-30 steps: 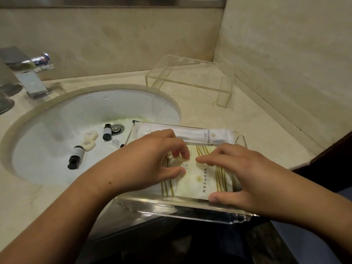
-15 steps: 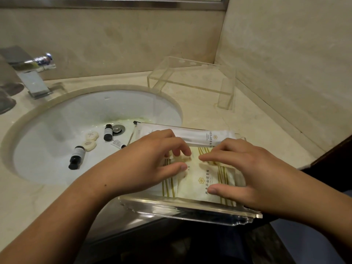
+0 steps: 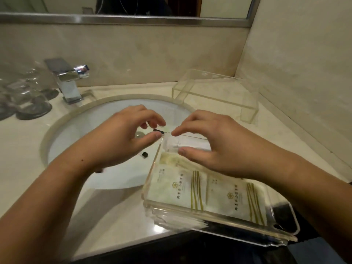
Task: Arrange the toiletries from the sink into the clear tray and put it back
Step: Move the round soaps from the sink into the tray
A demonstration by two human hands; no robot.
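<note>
The clear tray [image 3: 219, 224] sits on the counter's front edge, right of the sink [image 3: 76, 134]. In it lie two white packets with gold stripes, side by side [image 3: 177, 189] [image 3: 234, 199], and a long white packet [image 3: 190, 144] across the far end. My right hand [image 3: 215, 147] hovers over that far end, index and thumb straddling the long packet. My left hand [image 3: 122, 138] is above the basin, its fingertips close around the packet's dark tip [image 3: 156, 129]; I cannot tell if they touch it. A small dark-capped bottle [image 3: 145, 155] shows in the basin; other toiletries are hidden under my left arm.
A chrome faucet [image 3: 66, 80] stands behind the sink, with upturned glasses [image 3: 28, 100] to its left. A clear acrylic stand [image 3: 219, 92] occupies the back right corner by the wall. The tray overhangs the counter's front edge slightly.
Both hands left the striped packets and moved to the tray's far end by the long white packet. The two striped packets now lie flat side by side. The view tilted up.
</note>
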